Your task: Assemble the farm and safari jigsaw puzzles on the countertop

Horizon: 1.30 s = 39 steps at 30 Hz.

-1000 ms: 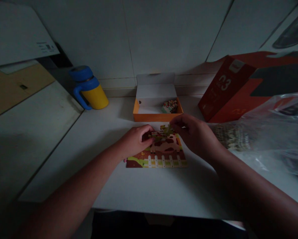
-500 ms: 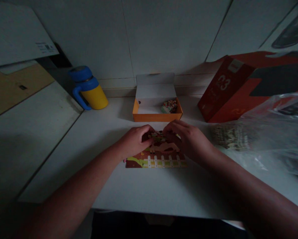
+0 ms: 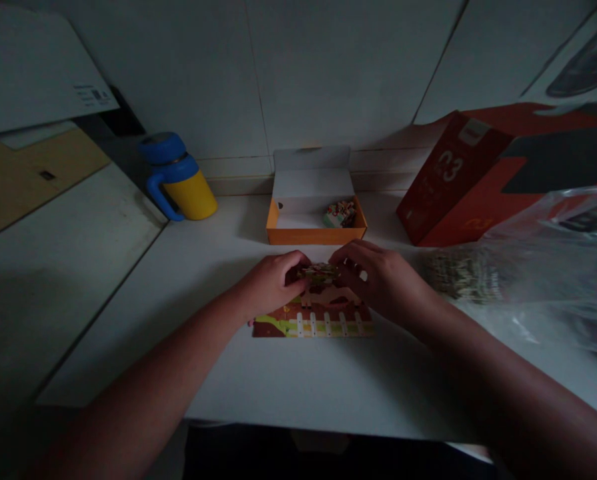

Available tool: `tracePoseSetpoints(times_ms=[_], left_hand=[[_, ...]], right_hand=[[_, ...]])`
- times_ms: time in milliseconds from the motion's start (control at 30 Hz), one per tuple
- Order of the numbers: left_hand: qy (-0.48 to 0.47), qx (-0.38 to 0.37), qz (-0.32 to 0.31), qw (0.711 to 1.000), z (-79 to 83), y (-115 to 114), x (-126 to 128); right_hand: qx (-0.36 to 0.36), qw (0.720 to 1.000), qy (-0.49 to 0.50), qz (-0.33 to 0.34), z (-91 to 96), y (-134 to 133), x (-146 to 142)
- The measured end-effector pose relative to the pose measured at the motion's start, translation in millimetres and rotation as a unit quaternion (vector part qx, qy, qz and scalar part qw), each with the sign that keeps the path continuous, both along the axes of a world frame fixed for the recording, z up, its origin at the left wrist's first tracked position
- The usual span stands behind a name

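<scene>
A printed picture board (image 3: 327, 325) with a white fence, green shapes and a spotted animal lies flat on the counter. Just over its far part is a small stack of printed cardboard pieces (image 3: 319, 272), dark and small in the view. My left hand (image 3: 274, 281) is closed round the stack's left end, thumb at the near side. At the right end, the curled fingers of my right hand (image 3: 373, 273) press against the stack; their tips are partly hidden. Behind both hands stands an open orange box (image 3: 316, 237) with more small patterned pieces (image 3: 340, 214) in its right corner.
A blue and yellow jug-like flask (image 3: 181, 180) stands at the back left. To the right are a large red box (image 3: 443, 180) and a clear plastic bag (image 3: 538, 267) over a bundle of patterned pieces (image 3: 461, 277). The white counter (image 3: 298, 383) ends at a near edge.
The fingertips of my right hand have shifted slightly right along the stack, baring more of its top. My left hand stays in place.
</scene>
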State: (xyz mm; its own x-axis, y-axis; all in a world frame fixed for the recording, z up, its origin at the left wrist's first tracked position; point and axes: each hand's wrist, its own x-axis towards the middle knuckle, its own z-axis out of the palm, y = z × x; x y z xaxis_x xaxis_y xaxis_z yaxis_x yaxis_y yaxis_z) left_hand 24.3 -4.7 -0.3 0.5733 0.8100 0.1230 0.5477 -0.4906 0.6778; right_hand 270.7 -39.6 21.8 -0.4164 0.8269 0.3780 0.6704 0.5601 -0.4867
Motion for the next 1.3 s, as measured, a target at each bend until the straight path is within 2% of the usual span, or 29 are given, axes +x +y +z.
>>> tracePoseSetpoints(times_ms=[167, 267, 433, 533, 733, 900, 1133, 1300], left_hand=[[-0.016, -0.005, -0.013, 1.000, 0.1, -0.5, 0.4], [-0.020, 0.000, -0.014, 1.000, -0.7, -1.2, 0.9], [0.012, 0.031, -0.007, 0.999, -0.7, -2.2, 1.4], [0.030, 0.056, -0.015, 0.998, -1.6, -2.2, 1.8], [0.107, 0.126, -0.062, 0.984, -4.1, -7.8, 5.7], [0.116, 0.123, -0.043, 0.985, -3.2, -13.5, 5.8], [0.129, 0.124, -0.040, 0.983, -4.7, -13.2, 6.0], [0.135, 0.123, -0.034, 0.983, -5.0, -11.9, 5.3]], right_hand=[[0.034, 0.999, -0.008, 0.040, -6.8, -4.9, -8.7], [0.035, 0.999, -0.007, 0.037, -7.1, -4.6, -6.9], [-0.016, 0.996, -0.083, 0.002, -13.7, 0.6, -0.7], [-0.047, 0.991, -0.126, 0.008, -20.3, 1.8, -2.9], [-0.065, 0.990, -0.118, 0.042, -18.9, -1.3, -14.4], [-0.078, 0.994, -0.081, 0.017, -15.9, -2.2, -13.9], [-0.054, 0.988, -0.147, -0.014, -25.3, -2.9, -15.1], [-0.051, 0.989, -0.139, -0.006, -22.9, -1.9, -17.1]])
